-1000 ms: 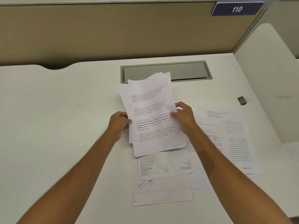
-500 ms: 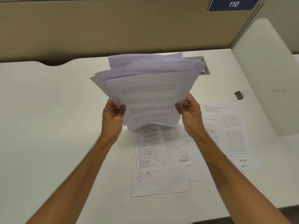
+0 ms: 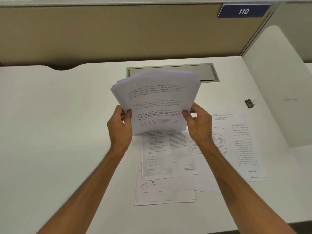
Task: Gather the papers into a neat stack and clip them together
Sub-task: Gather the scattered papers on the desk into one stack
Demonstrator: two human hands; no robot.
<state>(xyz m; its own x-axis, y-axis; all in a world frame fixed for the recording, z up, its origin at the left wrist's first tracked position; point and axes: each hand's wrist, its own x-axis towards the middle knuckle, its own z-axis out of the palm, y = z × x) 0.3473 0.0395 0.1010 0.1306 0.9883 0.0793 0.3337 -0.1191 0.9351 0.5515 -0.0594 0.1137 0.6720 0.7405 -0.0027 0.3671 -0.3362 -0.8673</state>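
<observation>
Compared with half a second earlier, the bundle of papers [image 3: 156, 102] has tipped back up so its printed front page faces the viewer again, and its loose top edges look more even than the splayed fan seen before. The left hand [image 3: 120, 127] is clamped on the bundle's lower left edge, thumb on the front page, and the right hand [image 3: 199, 125] is clamped on the lower right edge the same way. The bundle is held above the white desk [image 3: 59, 124], well clear of it, its long axis running from the hands up and away toward the grey cable hatch [image 3: 205, 73], the top leaning slightly left, text reading upright. Under the hands, more sheets [image 3: 166, 166] lie flat in a rough overlapping pile near the desk's front edge, and another sheet [image 3: 243, 146] lies to their right with its print upside down. A small black binder clip [image 3: 250, 103] sits alone on the desk, far right, well apart from all the paper.
</observation>
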